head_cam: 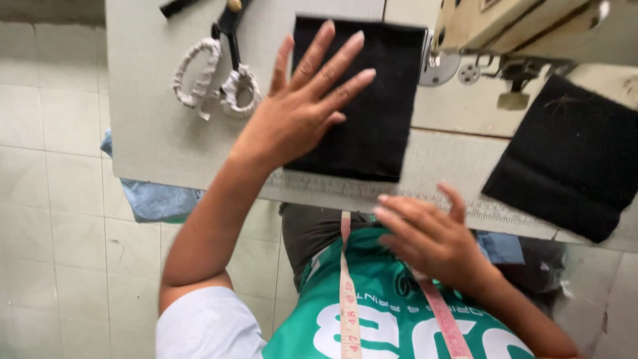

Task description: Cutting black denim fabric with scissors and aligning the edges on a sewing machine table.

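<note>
**Hand flat on the black cloth**

I see a black cloth piece near the table's front edge. My left hand lies flat on it, fingers spread apart. My right hand hangs just off the front edge, fingers loose, holding nothing. A second black piece waits at the right. The cloth looks smoothed, not yet under the sewing machine. Scissors lie at the back left.
</note>
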